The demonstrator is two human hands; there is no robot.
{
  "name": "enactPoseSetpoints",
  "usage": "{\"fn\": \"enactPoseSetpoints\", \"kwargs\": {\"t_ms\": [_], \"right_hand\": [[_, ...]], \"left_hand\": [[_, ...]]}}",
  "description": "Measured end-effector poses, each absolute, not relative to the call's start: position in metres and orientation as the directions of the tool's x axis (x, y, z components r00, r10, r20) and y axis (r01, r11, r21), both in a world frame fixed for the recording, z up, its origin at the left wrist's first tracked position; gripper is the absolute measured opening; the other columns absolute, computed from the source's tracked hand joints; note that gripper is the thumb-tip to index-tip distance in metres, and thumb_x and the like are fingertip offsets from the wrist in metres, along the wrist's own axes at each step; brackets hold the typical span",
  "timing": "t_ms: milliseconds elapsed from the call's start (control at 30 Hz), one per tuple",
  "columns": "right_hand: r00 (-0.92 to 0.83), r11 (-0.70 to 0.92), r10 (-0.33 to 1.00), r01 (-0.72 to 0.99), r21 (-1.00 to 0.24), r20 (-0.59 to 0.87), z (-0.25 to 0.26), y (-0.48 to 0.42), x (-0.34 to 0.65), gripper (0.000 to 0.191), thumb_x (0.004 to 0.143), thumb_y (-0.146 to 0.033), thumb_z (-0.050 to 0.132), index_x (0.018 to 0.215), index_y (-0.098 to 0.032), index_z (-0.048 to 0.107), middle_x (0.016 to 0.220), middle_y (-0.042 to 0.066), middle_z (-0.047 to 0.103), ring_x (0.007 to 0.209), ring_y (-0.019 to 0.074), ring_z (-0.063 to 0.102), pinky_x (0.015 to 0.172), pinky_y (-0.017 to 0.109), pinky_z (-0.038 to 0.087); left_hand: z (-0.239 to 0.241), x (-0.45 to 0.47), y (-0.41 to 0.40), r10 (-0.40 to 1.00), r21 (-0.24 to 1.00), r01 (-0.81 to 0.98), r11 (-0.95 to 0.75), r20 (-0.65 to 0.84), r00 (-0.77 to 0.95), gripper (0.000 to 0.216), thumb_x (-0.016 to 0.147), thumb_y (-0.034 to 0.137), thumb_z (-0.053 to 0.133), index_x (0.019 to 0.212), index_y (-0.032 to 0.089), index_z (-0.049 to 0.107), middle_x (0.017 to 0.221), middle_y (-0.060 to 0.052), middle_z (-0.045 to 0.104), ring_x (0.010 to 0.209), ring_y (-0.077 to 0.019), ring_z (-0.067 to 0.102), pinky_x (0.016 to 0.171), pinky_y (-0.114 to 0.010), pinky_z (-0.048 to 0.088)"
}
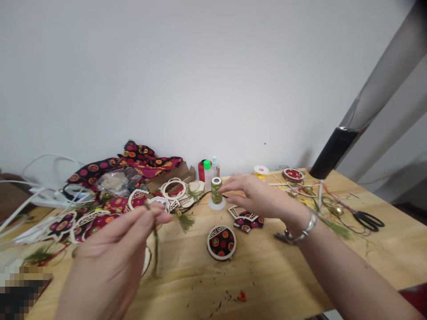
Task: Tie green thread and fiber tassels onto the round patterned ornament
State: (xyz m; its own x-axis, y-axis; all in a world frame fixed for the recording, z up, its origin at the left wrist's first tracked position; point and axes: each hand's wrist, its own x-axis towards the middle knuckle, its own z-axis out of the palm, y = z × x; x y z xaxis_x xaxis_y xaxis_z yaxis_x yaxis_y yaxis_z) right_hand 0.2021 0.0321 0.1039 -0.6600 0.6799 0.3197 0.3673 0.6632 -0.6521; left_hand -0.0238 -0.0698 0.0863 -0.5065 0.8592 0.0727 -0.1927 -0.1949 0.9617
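My left hand (125, 242) is closed in a pinch on a dark olive cord (155, 249), whose strands hang down below the fingertips. My right hand (251, 191) is stretched out with its fingers apart, the tips at the right side of an upright spool of olive-green thread (216, 194); whether they touch it I cannot tell. Between the hands lies a round pendant (221, 242) with a pale wooden rim and dark patterned fabric. Beneath the right hand sits a fabric piece with a wooden lattice edge (246, 218). A green tassel (185, 221) lies left of the spool.
Patterned fabric (150, 158) and wooden cutouts (173, 189) are heaped at the left. Behind the spool stand a green-capped bottle (207, 175) and a yellow spool (261, 172). Black scissors (368, 221) lie at the right, and pliers (283, 238) near my right wrist.
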Motion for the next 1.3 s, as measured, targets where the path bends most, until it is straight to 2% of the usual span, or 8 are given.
{"fn": "enactPoseSetpoints", "kwargs": {"t_ms": [67,167,367,533,733,1033,1200,1300], "right_hand": [[-0.544,0.565,0.762,0.293,-0.772,0.351,0.097,0.023,0.192,0.015,0.078,-0.020,0.058,0.081,-0.022,0.073,0.079,0.003,0.069,0.075,0.0153,0.059,0.071,0.031,0.045],[-0.484,0.353,0.836,0.114,-0.929,0.258,0.086,0.009,0.174,0.011,0.073,-0.021,0.064,0.081,-0.021,0.072,0.076,0.001,0.069,0.067,0.0118,0.059,0.064,0.027,0.046],[-0.500,0.202,0.830,-0.146,-0.968,0.249,0.074,-0.005,0.163,0.017,0.067,-0.022,0.071,0.083,-0.020,0.072,0.074,0.001,0.065,0.070,0.0112,0.059,0.068,0.027,0.046],[-0.518,0.278,0.802,-0.118,-0.953,0.298,0.074,-0.005,0.168,0.006,0.071,-0.020,0.067,0.067,-0.018,0.070,0.062,-0.001,0.061,0.061,0.0092,0.056,0.063,0.024,0.045],[-0.413,0.436,0.817,-0.016,-0.900,0.403,0.066,-0.002,0.169,0.013,0.071,-0.017,0.065,0.059,-0.018,0.062,0.063,-0.003,0.058,0.062,0.0086,0.052,0.063,0.023,0.042],[-0.272,0.330,0.892,-0.157,-0.931,0.361,0.084,-0.001,0.176,0.014,0.070,-0.021,0.062,0.059,-0.017,0.054,0.061,-0.004,0.052,0.058,0.0078,0.044,0.059,0.023,0.039],[-0.176,0.376,0.891,-0.228,-0.898,0.418,0.095,-0.002,0.185,0.017,0.071,-0.021,0.061,0.058,-0.018,0.049,0.063,-0.003,0.051,0.061,0.0088,0.044,0.058,0.024,0.039],[-0.148,0.397,0.892,-0.193,-0.897,0.427,0.102,-0.004,0.190,0.020,0.072,-0.019,0.060,0.057,-0.018,0.048,0.061,-0.003,0.048,0.059,0.0084,0.042,0.056,0.024,0.038]], "left_hand": [[0.079,-0.010,-0.067,0.928,0.985,-0.130,-0.118,0.062,-0.368,0.016,0.066,0.028,0.073,0.077,0.017,0.072,0.082,-0.003,0.071,0.083,-0.0143,0.060,0.081,-0.020,0.043],[0.067,0.000,-0.062,0.952,0.992,-0.027,-0.127,0.114,-0.284,0.014,0.070,0.031,0.069,0.072,0.017,0.072,0.076,-0.002,0.071,0.081,-0.0162,0.059,0.084,-0.025,0.041],[0.057,0.009,-0.061,0.983,0.990,0.074,-0.119,0.128,-0.131,0.013,0.076,0.030,0.063,0.077,0.020,0.072,0.080,-0.001,0.070,0.082,-0.0174,0.058,0.081,-0.027,0.040],[0.056,0.015,-0.062,0.985,0.968,0.215,-0.127,0.148,-0.084,0.020,0.078,0.033,0.060,0.064,0.022,0.068,0.077,0.002,0.069,0.086,-0.0178,0.056,0.081,-0.025,0.039],[0.052,0.015,-0.057,0.990,0.959,0.257,-0.117,0.133,-0.045,0.016,0.078,0.035,0.061,0.073,0.024,0.071,0.079,0.001,0.069,0.088,-0.0192,0.058,0.084,-0.028,0.039],[0.044,0.016,-0.053,0.974,0.912,0.347,-0.220,0.224,0.028,0.018,0.078,0.031,0.059,0.070,0.023,0.073,0.082,-0.003,0.069,0.090,-0.0192,0.058,0.084,-0.027,0.043],[0.034,0.013,-0.044,0.970,0.911,0.339,-0.234,0.242,0.019,0.019,0.073,0.035,0.062,0.065,0.023,0.075,0.077,-0.006,0.069,0.095,-0.0225,0.057,0.084,-0.031,0.045],[0.030,0.010,-0.039,0.975,0.913,0.346,-0.215,0.223,0.019,0.018,0.071,0.037,0.064,0.072,0.024,0.076,0.080,-0.006,0.072,0.102,-0.0243,0.056,0.089,-0.035,0.044]]}}
